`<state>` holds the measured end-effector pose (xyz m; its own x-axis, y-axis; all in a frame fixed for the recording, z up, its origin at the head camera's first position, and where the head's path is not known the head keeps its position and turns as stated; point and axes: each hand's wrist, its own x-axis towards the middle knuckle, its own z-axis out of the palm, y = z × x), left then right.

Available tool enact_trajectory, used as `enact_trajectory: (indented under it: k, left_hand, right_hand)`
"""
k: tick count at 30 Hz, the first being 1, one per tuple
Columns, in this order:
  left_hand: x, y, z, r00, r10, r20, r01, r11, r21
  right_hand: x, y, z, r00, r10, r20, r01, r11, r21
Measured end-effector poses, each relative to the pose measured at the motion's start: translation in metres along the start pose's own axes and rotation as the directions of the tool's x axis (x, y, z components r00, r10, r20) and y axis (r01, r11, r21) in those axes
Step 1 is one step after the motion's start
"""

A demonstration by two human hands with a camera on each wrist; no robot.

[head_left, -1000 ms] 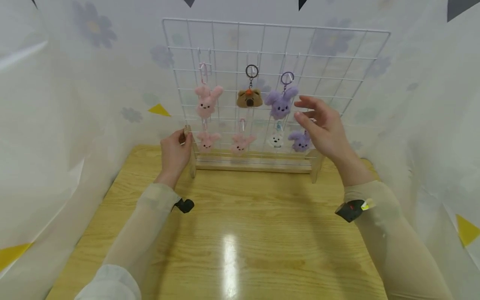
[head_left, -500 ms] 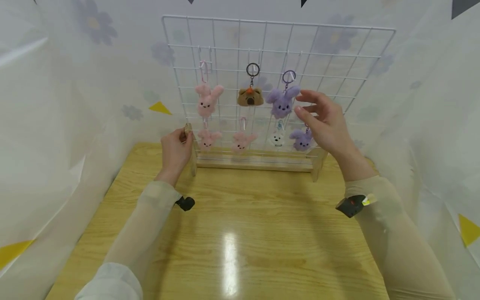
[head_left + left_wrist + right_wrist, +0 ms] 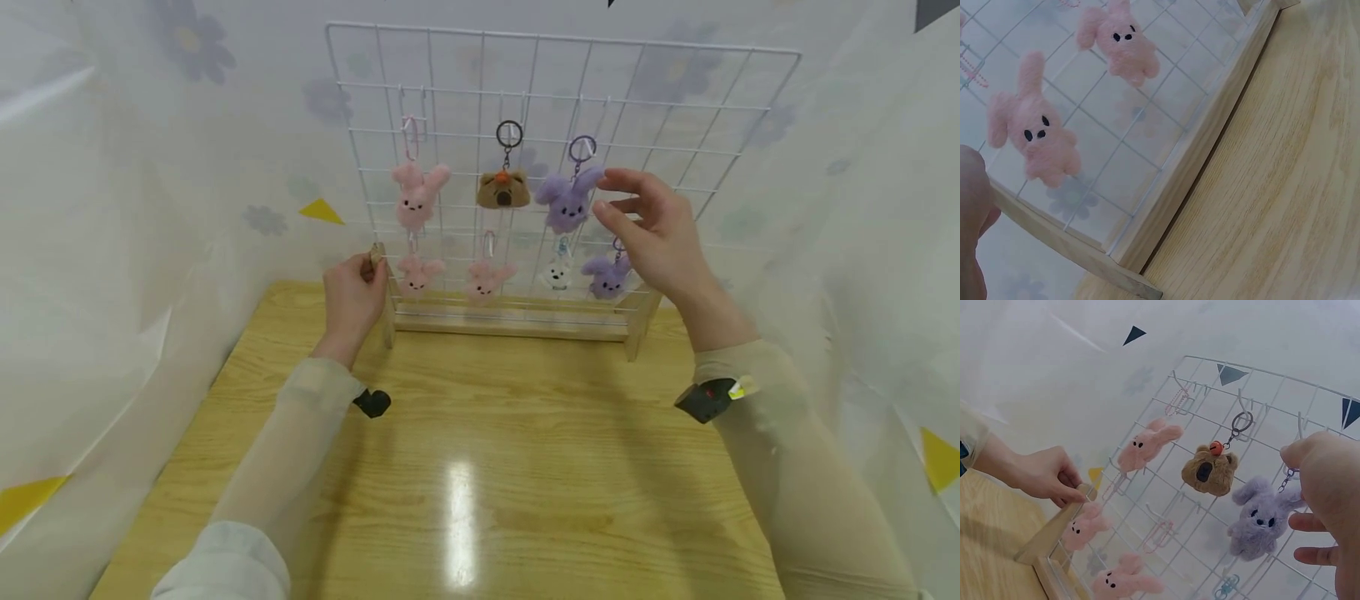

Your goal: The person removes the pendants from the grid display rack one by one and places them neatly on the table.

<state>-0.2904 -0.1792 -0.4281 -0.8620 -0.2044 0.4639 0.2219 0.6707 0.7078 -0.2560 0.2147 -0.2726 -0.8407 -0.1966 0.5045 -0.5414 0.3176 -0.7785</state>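
Observation:
My left hand (image 3: 354,302) grips the top of the left wooden post (image 3: 387,312) of a white wire grid rack (image 3: 558,42). Beside the upper purple bunny plush keychain (image 3: 567,204) is my right hand (image 3: 660,229), fingers relaxed and apart. Its fingertips are near the bunny's ear; whether they touch is unclear. Also on the upper hooks are a brown bear-like plush keychain (image 3: 1209,470) with an orange ball and a pink bunny keychain (image 3: 1147,445). Lower down hang two pink bunnies (image 3: 1041,137), a white plush charm (image 3: 557,275) and another purple bunny (image 3: 607,277), partly behind my right hand.
The rack's wooden base (image 3: 510,325) stands at the back of a wood-grain table (image 3: 525,450). White sheeting (image 3: 90,250) with flower prints and coloured triangles surrounds it on the back and sides. The grid's upper right part (image 3: 712,125) carries no charms.
My right hand has risen slightly along the upper purple bunny, toward its ear. The left hand keeps its grip on the post. The whole head view has shifted a little.

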Motion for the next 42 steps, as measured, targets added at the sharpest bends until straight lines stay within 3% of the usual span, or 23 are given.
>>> enact_trajectory:
  k: [36,42]
  left_hand:
    - [0.002,-0.001,-0.001,0.999,-0.028,0.025,0.029,0.999,-0.032]
    - [0.003,-0.003,-0.001,0.999,-0.027,0.026,0.028,0.999,-0.029]
  right_hand:
    - [0.025,-0.017,0.005,0.998,0.041,-0.039,-0.042,0.999,-0.029]
    - [0.028,-0.017,0.006,0.995,0.079,-0.054,-0.080,0.997,-0.023]
